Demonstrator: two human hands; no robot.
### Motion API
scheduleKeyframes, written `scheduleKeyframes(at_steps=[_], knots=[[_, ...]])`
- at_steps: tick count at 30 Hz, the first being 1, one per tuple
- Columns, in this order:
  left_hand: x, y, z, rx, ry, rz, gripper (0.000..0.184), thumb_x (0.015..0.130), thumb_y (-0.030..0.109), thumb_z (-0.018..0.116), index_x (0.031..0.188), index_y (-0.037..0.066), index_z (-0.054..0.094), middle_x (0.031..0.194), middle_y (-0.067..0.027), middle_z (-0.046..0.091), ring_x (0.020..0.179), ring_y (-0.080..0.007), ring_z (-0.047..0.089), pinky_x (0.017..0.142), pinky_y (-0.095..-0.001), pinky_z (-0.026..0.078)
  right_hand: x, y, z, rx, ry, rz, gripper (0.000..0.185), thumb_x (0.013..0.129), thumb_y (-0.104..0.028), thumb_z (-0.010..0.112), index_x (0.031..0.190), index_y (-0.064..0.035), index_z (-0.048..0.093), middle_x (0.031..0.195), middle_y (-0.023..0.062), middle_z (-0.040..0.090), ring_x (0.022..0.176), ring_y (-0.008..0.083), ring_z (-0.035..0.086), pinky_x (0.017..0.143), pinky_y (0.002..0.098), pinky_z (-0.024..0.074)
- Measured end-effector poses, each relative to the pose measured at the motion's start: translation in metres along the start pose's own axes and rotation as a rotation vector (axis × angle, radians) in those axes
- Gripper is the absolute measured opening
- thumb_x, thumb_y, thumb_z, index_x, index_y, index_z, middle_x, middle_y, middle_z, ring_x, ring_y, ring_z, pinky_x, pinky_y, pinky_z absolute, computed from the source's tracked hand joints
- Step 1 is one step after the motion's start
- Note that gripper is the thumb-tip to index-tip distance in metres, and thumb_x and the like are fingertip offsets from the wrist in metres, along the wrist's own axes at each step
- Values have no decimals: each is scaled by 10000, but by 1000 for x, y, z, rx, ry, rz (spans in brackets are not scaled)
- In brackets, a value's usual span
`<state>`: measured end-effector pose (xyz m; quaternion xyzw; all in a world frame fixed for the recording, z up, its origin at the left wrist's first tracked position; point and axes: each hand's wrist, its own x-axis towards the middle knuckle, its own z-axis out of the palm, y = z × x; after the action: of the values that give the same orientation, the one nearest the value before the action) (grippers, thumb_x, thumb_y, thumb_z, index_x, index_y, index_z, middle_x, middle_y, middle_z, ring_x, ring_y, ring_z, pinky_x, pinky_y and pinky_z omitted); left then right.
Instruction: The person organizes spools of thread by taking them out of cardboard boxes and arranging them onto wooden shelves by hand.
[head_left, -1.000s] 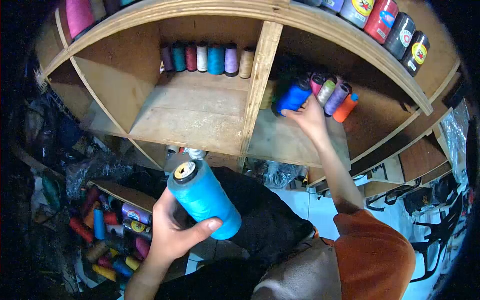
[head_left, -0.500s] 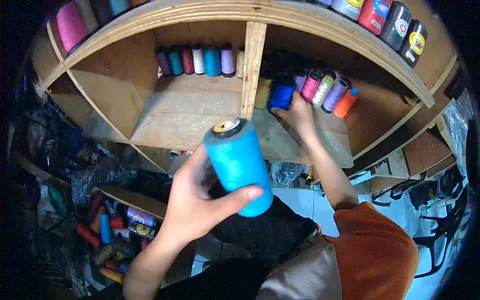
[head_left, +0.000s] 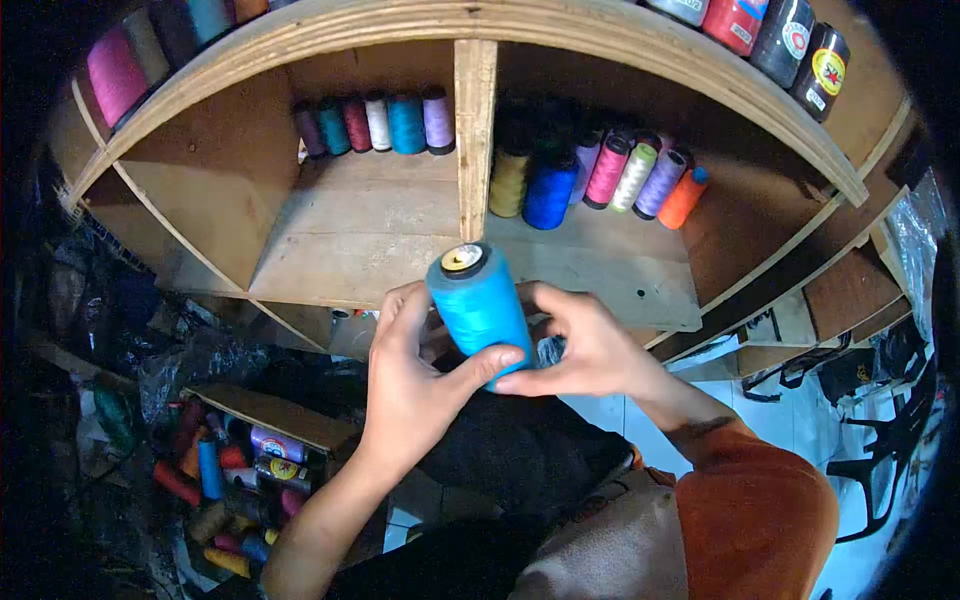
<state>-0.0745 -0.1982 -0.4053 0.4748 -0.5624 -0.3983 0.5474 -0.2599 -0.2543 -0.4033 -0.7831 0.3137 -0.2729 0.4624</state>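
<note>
Between my two hands, in front of the shelf, is a light-blue thread spool [head_left: 481,310], tilted, its yellow-and-white top end facing up. My left hand [head_left: 415,370] wraps round it from the left, thumb across its lower front. From the right, my right hand [head_left: 585,345] is closed on its lower part, thumb near the base. Some of the fingers behind the spool are hidden. A dark-blue thread spool [head_left: 550,192] stands on the shelf beyond, beside an olive-gold spool [head_left: 509,183] and a leaning row with a pink spool [head_left: 608,172] and an orange spool [head_left: 684,198].
A wooden divider [head_left: 474,140] splits the shelf. Left of it stand several spools, among them a teal spool [head_left: 406,125]. More spools line the top board [head_left: 330,45]. A box [head_left: 270,410] of jumbled spools sits low left; a black chair [head_left: 880,460] is at right.
My right hand has left the dark-blue spool, which stays on the shelf, and come down to the light-blue spool. The view has shifted slightly, and the light-blue spool appears smaller.
</note>
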Motion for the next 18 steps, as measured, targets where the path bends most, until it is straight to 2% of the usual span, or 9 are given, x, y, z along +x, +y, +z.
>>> scheduleKeyframes(at_steps=[1, 3, 5, 7, 9, 10, 11, 16, 18], knots=[[0, 1, 0, -25, 12, 35, 773, 685, 135, 801, 1311, -28, 377, 1213, -134, 410, 1055, -240, 542, 881, -352, 491, -1, 13, -2, 79, 50, -95, 603, 652, -200, 809, 1139, 5, 519, 1008, 96, 608, 956, 170, 579, 832, 314, 462], [-6, 3, -9, -21, 20, 62, 788, 695, 115, 788, 1336, -21, 351, 1236, -138, 398, 1087, -254, 526, 899, -362, 482, -4, 18, -20, 234, 246, -47, 568, 676, -118, 770, 1157, 6, 495, 1053, 88, 593, 983, 159, 566, 875, 313, 444], [-9, 3, -22, -38, 29, 72, 789, 708, 82, 771, 1351, -20, 326, 1285, -144, 380, 1148, -273, 487, 919, -380, 466, 5, 32, -47, 127, 314, -191, 566, 657, 1, 721, 1165, -3, 471, 1176, 84, 523, 1070, 158, 528, 917, 302, 421], [-3, 15, -20, -121, 60, -64, 715, 738, 57, 740, 1329, -37, 348, 1268, -158, 431, 1107, -247, 523, 905, -360, 473, -5, 36, -42, 285, 129, -31, 574, 669, 22, 711, 1185, 3, 460, 1190, 88, 511, 1098, 160, 513, 935, 308, 418], [19, 13, -4, -175, -131, -164, 606, 774, 24, 690, 1294, -49, 387, 1200, -171, 512, 1053, -217, 564, 881, -330, 483, -2, 30, -22, 360, 94, 9, 614, 683, 8, 722, 1228, 15, 439, 1193, 94, 513, 1104, 159, 513, 941, 314, 421], [20, 10, 5, 104, -32, 1, 519, 791, 8, 655, 1251, -63, 424, 1112, -181, 575, 993, -193, 600, 839, -303, 499, 4, 26, -19, 386, 76, 14, 635, 690, 2, 727, 1250, 21, 428, 1194, 96, 514, 1107, 159, 512, 945, 317, 422], [18, 12, 9, -78, -19, -94, 507, 761, 27, 697, 1201, -67, 462, 1080, -187, 592, 974, -203, 615, 781, -296, 522, 8, 27, -23, 348, 44, -4, 648, 692, -3, 734, 1257, 27, 419, 1204, 104, 513, 1111, 164, 513, 943, 321, 425], [11, 20, 13, 185, -32, -97, 464, 736, 41, 736, 1133, -39, 508, 1082, -159, 599, 962, -221, 629, 775, -307, 545, -7, 30, -14, 297, 2, 3, 679, 695, -56, 779, 1264, 39, 421, 1159, 110, 562, 1046, 168, 561, 889, 326, 465], [10, 3, 11, 4, -31, 58, 447, 748, 32, 723, 1136, -26, 510, 1081, -146, 599, 979, -221, 623, 797, -310, 541, -9, 35, -23, 316, 61, 35, 619, 698, -45, 776, 1228, 26, 465, 1083, 73, 608, 970, 150, 592, 848, 325, 484]])
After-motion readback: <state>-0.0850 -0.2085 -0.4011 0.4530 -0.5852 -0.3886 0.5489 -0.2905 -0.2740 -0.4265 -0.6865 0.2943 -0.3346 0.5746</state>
